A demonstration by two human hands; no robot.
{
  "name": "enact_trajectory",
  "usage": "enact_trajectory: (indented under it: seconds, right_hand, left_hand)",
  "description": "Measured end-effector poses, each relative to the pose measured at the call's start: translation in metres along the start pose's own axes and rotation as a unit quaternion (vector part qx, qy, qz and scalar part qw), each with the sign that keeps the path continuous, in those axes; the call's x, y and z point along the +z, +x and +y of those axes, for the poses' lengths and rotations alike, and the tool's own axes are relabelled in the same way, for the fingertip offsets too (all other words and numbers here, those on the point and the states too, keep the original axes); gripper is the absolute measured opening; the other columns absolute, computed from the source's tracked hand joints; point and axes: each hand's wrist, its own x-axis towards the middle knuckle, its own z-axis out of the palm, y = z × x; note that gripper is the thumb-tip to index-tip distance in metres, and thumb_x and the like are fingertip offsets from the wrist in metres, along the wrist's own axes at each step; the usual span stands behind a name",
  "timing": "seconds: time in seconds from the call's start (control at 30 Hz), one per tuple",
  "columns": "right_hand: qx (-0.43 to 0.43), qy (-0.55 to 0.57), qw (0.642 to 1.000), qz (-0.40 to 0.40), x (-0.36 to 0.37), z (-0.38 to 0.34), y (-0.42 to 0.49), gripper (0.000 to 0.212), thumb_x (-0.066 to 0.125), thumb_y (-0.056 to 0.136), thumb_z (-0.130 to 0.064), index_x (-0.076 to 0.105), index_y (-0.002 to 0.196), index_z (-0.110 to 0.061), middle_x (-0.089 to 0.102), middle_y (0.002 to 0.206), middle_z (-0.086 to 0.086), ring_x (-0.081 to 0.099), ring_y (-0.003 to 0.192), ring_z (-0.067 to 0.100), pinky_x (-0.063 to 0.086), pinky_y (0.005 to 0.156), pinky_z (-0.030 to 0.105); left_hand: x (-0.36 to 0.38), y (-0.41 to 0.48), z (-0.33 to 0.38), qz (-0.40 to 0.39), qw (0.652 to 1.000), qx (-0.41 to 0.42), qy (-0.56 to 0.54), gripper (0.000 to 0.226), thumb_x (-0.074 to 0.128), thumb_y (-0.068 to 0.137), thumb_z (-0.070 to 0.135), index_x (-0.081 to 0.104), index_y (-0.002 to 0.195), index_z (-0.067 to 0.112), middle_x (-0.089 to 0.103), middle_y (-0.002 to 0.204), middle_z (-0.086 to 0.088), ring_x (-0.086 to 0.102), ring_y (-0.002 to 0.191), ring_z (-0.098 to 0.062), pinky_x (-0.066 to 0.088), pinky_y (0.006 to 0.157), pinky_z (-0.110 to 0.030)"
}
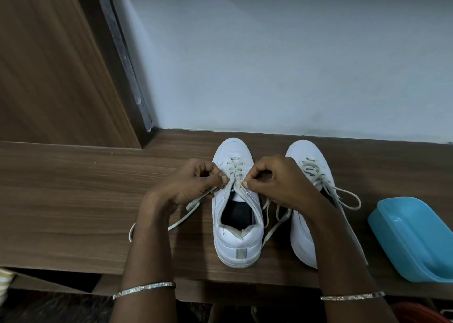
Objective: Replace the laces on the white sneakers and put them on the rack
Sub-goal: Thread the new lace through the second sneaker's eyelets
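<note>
Left hand (196, 180) is pinching the lace (235, 175) on the left side of the near sneaker (236, 227), which is sitting on the shelf (73, 200). Right hand (279, 183) is pinching it on the right side. Second sneaker (304, 232) is standing just beside, tub (414, 237) farther right.

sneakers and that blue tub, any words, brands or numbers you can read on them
None readable.
Left sneaker: plain grey heel tab, no lettering.
Right sneaker: no marking visible, partly hidden by the right hand.
Blue tub: no label visible.
</note>
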Motion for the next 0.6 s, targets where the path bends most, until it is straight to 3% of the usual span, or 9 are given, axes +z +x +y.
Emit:
enact_trajectory:
  seconds: [0.1, 0.23, 0.4, 0.6]
  right_hand:
    - [0.005, -0.018, 1.0, 0.001, 0.0025, 0.0026, 0.0011, 0.005, 0.076, 0.08, -0.013, 0.075, 0.076, -0.013, 0.074, 0.079, -0.004, 0.069, 0.074, 0.009, 0.058, 0.075, 0.033]
    - [0.03, 0.0, 1.0, -0.002, -0.0003, 0.0041, 0.0001, 0.005, 0.073, 0.082, -0.013, 0.072, 0.077, -0.011, 0.077, 0.083, 0.003, 0.072, 0.077, 0.021, 0.056, 0.071, 0.034]
    - [0.035, 0.019, 0.999, 0.008, -0.0033, 0.0011, -0.0024, 0.012, 0.073, 0.08, -0.01, 0.067, 0.072, -0.005, 0.076, 0.091, 0.006, 0.072, 0.084, 0.025, 0.057, 0.076, 0.038]
    - [0.043, 0.014, 0.999, 0.004, -0.0039, 0.0019, -0.0027, 0.013, 0.075, 0.077, -0.014, 0.067, 0.07, -0.006, 0.075, 0.095, 0.0, 0.071, 0.086, 0.005, 0.057, 0.082, 0.038]
  left_hand:
    - [-0.0004, 0.0012, -0.0017, -0.005, 1.0, -0.004, -0.012, 0.016, 0.063, 0.096, 0.01, 0.067, 0.081, 0.008, 0.064, 0.07, 0.0, 0.056, 0.061, -0.005, 0.048, 0.059, -0.018]
    - [-0.0019, 0.0018, -0.0056, -0.014, 1.0, -0.015, -0.02, 0.016, 0.06, 0.098, 0.011, 0.066, 0.084, 0.007, 0.063, 0.075, -0.003, 0.057, 0.069, -0.007, 0.05, 0.069, -0.022]
    - [-0.0016, 0.0014, -0.0059, -0.018, 1.0, -0.013, -0.017, 0.016, 0.059, 0.098, 0.006, 0.066, 0.083, 0.003, 0.062, 0.075, -0.005, 0.057, 0.067, -0.006, 0.05, 0.065, -0.016]
    - [-0.0026, 0.003, -0.0088, -0.026, 1.0, 0.001, -0.013, 0.014, 0.058, 0.097, 0.001, 0.068, 0.09, -0.006, 0.065, 0.081, -0.009, 0.06, 0.074, -0.009, 0.053, 0.072, -0.017]
